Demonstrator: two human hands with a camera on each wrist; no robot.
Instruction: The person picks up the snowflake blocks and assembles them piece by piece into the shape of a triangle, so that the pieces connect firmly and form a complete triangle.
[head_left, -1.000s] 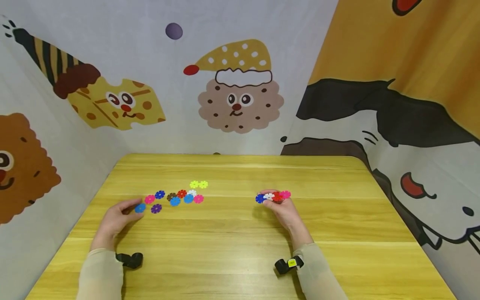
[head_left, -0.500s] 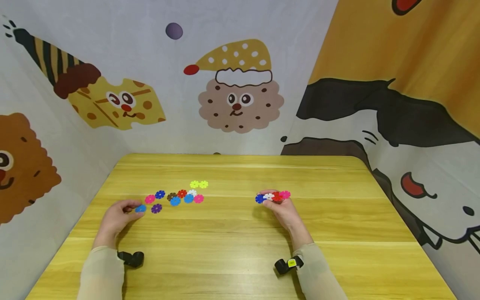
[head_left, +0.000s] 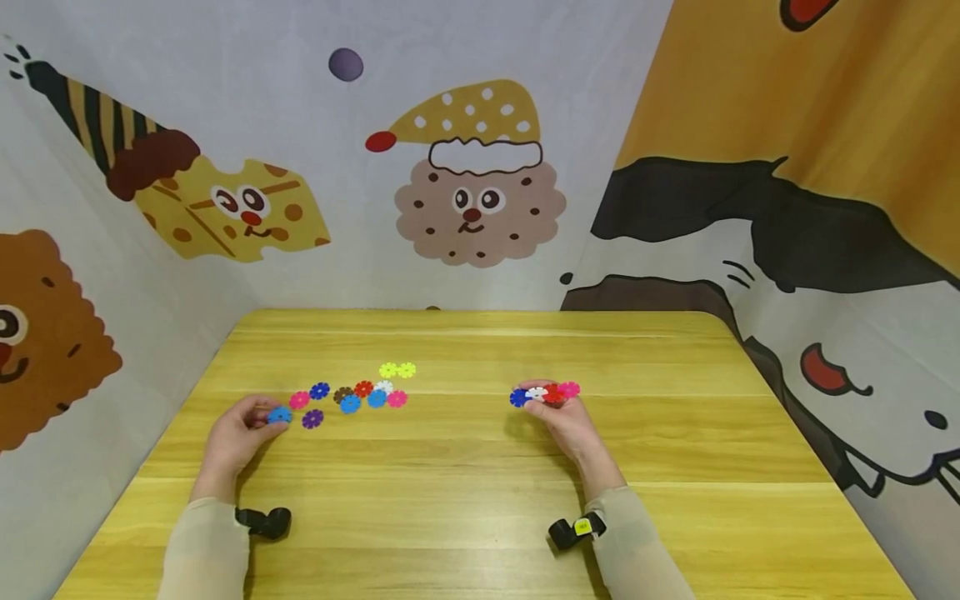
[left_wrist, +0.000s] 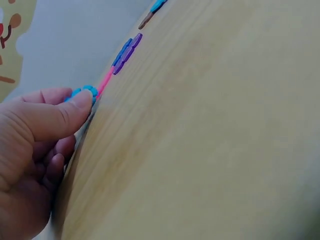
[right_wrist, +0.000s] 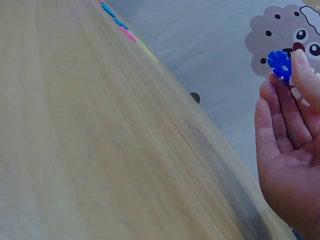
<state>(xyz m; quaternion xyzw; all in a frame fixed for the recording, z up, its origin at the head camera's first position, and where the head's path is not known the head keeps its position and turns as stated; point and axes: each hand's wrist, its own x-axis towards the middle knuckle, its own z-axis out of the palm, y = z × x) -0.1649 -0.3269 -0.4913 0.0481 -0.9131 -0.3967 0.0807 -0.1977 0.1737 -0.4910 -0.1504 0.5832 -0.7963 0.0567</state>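
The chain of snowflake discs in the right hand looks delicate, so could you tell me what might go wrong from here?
The right hand pinches the joined chain of blue, white, red and pink discs only near its middle, so an end disc could work loose. The left hand pinches a light blue disc close to the purple disc and pink disc; lifting it carelessly might knock these loose pieces across the table.

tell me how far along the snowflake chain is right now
Done: the right hand holds a joined row of four discs, dark blue, white, red and pink. In hand: the left hand pinches a light blue disc at the table surface, not yet brought over. Left: about ten loose discs lie flat on the table, including the two yellow-green ones.
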